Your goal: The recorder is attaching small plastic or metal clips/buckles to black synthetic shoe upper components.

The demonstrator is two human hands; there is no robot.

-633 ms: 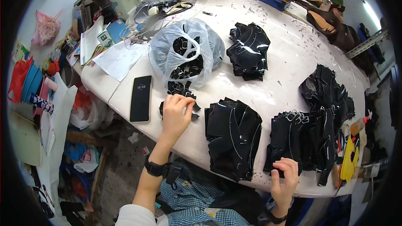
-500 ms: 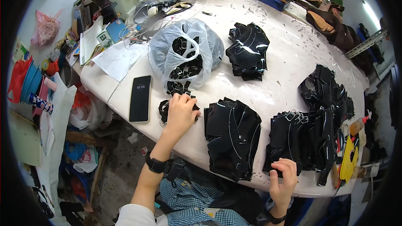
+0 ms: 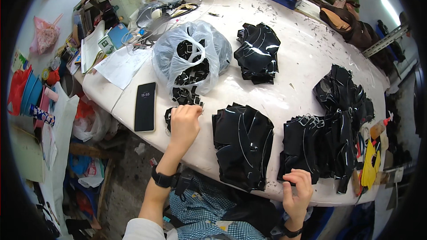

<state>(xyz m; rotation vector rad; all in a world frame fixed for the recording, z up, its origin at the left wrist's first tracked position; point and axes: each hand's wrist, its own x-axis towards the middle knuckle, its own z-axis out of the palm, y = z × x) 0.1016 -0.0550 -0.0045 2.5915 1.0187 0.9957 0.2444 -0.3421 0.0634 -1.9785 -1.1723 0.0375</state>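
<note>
Spreading across the view, a white worktable [image 3: 284, 98] bears a translucent plastic bag [image 3: 221, 53] with black pieces showing inside, and nearer the person a stack of glossy black panels [image 3: 242, 146]. To its right sits a black stack with metal rings [image 3: 297, 151]; the right hand [image 3: 299, 189] is at its near edge, thumb and fingers apart. The left hand [image 3: 184, 122], fingers bunched, is right of a dark smartphone [image 3: 145, 106], near small black buckled straps [image 3: 181, 94] just beside the bag; I cannot tell whether it grips one.
</note>
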